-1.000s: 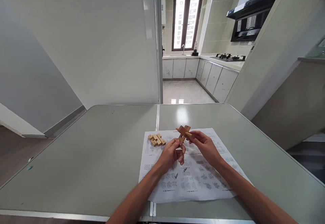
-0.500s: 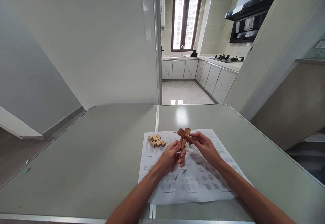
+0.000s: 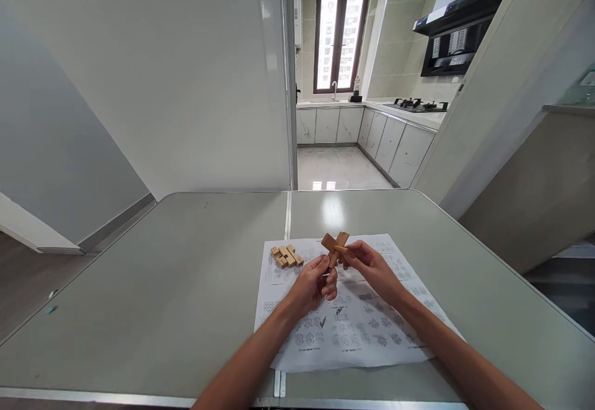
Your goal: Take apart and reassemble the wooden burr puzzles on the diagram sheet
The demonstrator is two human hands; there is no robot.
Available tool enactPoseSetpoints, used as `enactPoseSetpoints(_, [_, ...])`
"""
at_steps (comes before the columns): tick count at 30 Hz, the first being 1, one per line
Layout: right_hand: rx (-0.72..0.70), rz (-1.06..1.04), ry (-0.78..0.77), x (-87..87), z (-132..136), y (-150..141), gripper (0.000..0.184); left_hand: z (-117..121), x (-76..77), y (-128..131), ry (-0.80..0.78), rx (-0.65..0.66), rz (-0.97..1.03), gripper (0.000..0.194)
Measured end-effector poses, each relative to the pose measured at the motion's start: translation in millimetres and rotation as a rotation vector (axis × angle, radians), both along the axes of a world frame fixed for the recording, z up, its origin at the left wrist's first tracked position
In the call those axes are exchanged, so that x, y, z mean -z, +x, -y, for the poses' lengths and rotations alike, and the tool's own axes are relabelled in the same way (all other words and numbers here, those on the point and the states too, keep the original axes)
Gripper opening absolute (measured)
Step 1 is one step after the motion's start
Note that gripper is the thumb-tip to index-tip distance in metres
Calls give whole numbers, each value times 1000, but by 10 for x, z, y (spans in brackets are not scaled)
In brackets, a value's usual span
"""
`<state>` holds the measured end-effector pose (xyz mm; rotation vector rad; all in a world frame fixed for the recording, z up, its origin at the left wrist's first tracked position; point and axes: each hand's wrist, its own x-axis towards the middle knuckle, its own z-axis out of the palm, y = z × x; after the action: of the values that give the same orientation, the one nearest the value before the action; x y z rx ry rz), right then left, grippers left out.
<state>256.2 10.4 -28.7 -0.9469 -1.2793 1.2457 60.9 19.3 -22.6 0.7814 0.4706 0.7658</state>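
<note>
Above the printed sheet (image 3: 353, 342), a wooden burr puzzle (image 3: 335, 246) of crossed reddish-brown bars is held between both hands. My left hand (image 3: 317, 280) pinches the lower end of one bar between thumb and fingers. My right hand (image 3: 372, 267) grips a thin bar that points left across the middle of the cross. Parts of the puzzle are hidden behind the fingers. A small cluster of pale notched wooden blocks (image 3: 287, 256) lies on the sheet's upper left, apart from both hands.
The paper carries rows of small printed diagrams and lies across the seam of a grey-green table (image 3: 186, 286). Two small greenish bits (image 3: 51, 309) sit at the table's left edge. Beyond the table are a white wall panel (image 3: 223, 88) and a kitchen with marbled cabinets (image 3: 326, 126).
Both hands and the burr puzzle have shifted very slightly left and up. The grip looks the same, and the pale blocks stay put.
</note>
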Motion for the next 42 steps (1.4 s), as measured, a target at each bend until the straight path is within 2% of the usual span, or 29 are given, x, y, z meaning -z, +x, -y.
enactPoseSetpoints(9, [-238, 29, -36, -64, 20, -28, 38, -20, -14, -26, -13, -31, -30, 49])
enactPoseSetpoints(13, [-268, -91, -141, -30, -6, -17, 39, -17, -44, -37, -16, -40, -50, 51])
enactPoseSetpoints(19, [-112, -385, -305, 69, -111, 92, 32, -15, -83, -42, -35, -18, -29, 55])
enactPoseSetpoints(25, [82, -615, -323, 180, -207, 197, 25, 4, -121, -57, -35, -42, -11, 45])
enactPoseSetpoints(33, [186, -855, -317, 360, -354, 345, 21, -7, -133, -73, -56, -69, 61, 38])
enactPoseSetpoints(42, [222, -918, -309, 365, -386, 421, 16, 8, -143, -99, -51, -70, 48, 34])
